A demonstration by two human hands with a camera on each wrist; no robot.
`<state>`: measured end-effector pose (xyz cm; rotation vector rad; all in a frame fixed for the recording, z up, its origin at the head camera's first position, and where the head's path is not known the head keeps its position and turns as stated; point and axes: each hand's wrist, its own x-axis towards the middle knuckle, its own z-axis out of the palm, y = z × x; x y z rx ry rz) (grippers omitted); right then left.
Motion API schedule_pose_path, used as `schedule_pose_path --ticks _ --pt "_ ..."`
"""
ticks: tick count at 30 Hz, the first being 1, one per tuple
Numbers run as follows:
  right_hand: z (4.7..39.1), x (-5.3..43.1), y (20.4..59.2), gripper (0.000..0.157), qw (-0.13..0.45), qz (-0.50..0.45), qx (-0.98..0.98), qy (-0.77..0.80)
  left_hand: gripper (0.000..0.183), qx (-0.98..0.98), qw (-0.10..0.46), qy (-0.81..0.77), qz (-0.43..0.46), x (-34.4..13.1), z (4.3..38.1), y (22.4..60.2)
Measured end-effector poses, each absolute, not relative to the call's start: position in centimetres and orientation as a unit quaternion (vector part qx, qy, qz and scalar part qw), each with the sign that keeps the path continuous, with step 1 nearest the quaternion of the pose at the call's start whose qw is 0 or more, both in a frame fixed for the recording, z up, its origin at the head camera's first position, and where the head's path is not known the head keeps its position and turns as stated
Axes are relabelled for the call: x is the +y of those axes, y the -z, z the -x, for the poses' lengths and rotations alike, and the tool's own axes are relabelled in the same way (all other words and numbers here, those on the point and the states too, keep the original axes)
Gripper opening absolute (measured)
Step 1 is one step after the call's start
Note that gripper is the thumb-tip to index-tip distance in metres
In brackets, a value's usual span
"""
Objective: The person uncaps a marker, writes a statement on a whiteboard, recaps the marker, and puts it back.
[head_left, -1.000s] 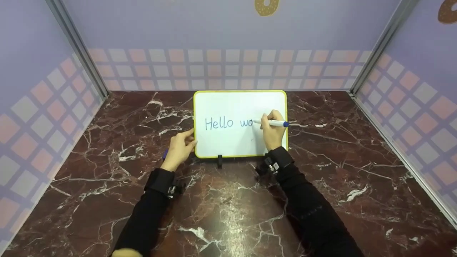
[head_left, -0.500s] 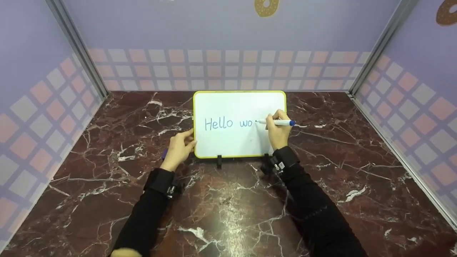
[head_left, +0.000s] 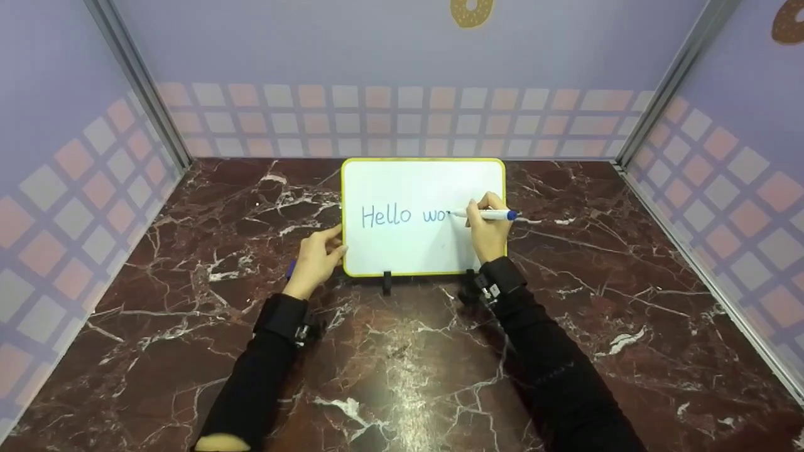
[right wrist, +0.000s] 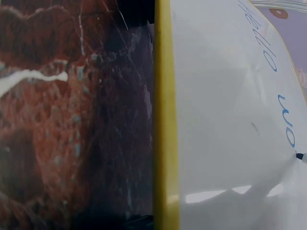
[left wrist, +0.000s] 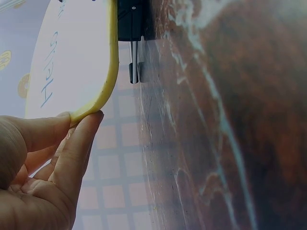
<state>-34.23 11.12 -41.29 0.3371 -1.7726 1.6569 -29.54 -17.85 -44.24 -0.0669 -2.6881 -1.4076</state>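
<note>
A whiteboard (head_left: 408, 251) with a yellow frame stands upright on the table, bearing "Hello wo" in blue. My left hand (head_left: 314, 257) pinches its lower left edge; in the left wrist view the thumb and fingers (left wrist: 79, 153) clasp the yellow rim near a corner. My right hand (head_left: 490, 232) holds a white marker (head_left: 493, 215) with a blue end, roughly level, its tip at the board just right of the "o". In the right wrist view only the marker's dark tip (right wrist: 300, 156) shows at the right edge; the right hand is out of that view.
Black stand feet (head_left: 387, 282) support the board from below. A small blue-purple thing (head_left: 291, 269) lies partly hidden behind my left hand. The dark red marbled table (head_left: 188, 351) ends at a tiled back wall (head_left: 408, 119) and side walls.
My right hand with the marker has shifted slightly right, from over the "o" to just beyond it. The left hand keeps its hold on the board's edge.
</note>
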Motion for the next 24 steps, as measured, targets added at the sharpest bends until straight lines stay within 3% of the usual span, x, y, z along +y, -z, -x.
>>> schedule_pose_path --ticks 9,24 --pt "33.95 11.33 41.07 0.040 0.314 -0.109 -0.709 -0.622 0.051 -0.886 0.050 0.462 0.016 -17.85 29.60 44.16" --pt "34.18 11.35 41.01 0.028 0.360 -0.125 -0.664 -0.643 0.051 -0.885 0.048 0.463 0.014 -17.81 29.60 44.07"
